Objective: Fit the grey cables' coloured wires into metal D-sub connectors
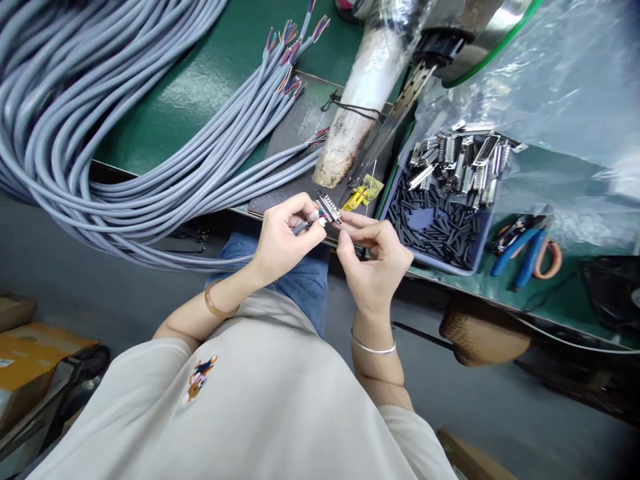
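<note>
My left hand (286, 235) is closed around the end of a grey cable (299, 227), whose coloured wires meet a small metal multi-pin connector (329, 207). My right hand (373, 257) pinches that connector from the right with its fingertips. Both hands hover just in front of the green bench's (200, 80) near edge, over my lap. How the wires sit in the connector is too small to tell.
A big bundle of grey cables (100, 133) with stripped coloured ends loops across the left of the bench. A blue tray (440, 220) holds black sleeves and several metal connectors. Blue and orange-handled cutters (525, 250) lie to the right. A wrapped tool stand (360, 93) rises behind my hands.
</note>
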Action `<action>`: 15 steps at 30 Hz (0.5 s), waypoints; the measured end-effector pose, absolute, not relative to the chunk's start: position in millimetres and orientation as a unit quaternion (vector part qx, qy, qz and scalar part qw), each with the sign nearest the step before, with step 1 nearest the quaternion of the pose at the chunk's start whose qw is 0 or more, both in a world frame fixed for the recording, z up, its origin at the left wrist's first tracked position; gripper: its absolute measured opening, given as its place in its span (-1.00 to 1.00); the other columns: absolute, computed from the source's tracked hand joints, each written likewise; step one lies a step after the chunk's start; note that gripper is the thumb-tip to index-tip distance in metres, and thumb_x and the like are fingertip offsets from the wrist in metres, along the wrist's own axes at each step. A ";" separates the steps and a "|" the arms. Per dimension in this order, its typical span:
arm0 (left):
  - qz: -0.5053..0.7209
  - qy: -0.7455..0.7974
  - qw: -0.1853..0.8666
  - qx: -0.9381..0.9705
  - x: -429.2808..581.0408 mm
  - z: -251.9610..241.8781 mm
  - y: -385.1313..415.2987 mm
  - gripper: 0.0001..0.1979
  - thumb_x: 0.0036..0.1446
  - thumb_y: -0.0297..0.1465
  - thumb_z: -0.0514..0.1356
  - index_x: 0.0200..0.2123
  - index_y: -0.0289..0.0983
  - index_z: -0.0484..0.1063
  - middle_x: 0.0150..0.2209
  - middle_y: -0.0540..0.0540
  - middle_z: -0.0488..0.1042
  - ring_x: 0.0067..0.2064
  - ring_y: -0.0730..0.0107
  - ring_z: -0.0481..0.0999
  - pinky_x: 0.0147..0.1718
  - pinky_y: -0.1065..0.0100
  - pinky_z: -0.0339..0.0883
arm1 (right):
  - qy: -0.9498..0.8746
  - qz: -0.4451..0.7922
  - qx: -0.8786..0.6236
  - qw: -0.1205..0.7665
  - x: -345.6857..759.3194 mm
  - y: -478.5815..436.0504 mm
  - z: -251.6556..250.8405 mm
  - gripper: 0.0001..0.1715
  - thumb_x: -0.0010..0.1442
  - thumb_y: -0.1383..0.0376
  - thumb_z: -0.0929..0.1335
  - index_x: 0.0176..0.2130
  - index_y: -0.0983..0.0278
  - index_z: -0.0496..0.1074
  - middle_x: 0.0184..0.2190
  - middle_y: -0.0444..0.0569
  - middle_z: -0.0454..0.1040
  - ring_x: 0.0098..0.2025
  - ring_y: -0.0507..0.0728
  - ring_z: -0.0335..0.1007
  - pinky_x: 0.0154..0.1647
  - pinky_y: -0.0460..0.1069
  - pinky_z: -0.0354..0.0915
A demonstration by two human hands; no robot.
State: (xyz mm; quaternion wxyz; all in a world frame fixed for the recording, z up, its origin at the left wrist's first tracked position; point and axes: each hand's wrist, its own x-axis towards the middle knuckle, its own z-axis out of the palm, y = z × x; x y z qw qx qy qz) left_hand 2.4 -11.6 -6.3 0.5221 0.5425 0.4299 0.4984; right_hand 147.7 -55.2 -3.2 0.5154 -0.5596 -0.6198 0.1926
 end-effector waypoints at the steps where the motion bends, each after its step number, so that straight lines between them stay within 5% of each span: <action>1: 0.498 0.430 0.522 0.543 3.3 -5.5 -10.3 -0.84 0.03 -0.55 0.23 -0.48 -0.27 0.29 -0.44 0.03 0.34 -0.36 0.55 0.36 -0.41 0.52 0.24 | -0.619 0.194 -0.559 0.517 148.3 -54.0 -2.7 -0.84 0.24 0.42 0.42 -0.32 0.20 0.38 -0.08 -0.06 0.68 -0.11 0.10 0.68 -0.14 -0.04 0.60; 15: 0.505 0.424 0.552 0.511 10.1 6.4 -1.1 -0.79 0.03 -0.49 0.31 -0.50 -0.26 0.30 -0.51 0.06 0.28 -0.48 0.61 0.25 -0.51 0.50 0.19 | -0.628 0.181 -0.564 0.505 152.6 -45.6 7.9 -0.88 0.25 0.37 0.42 -0.33 0.21 0.41 -0.04 -0.02 0.67 -0.08 0.15 0.68 -0.06 0.08 0.64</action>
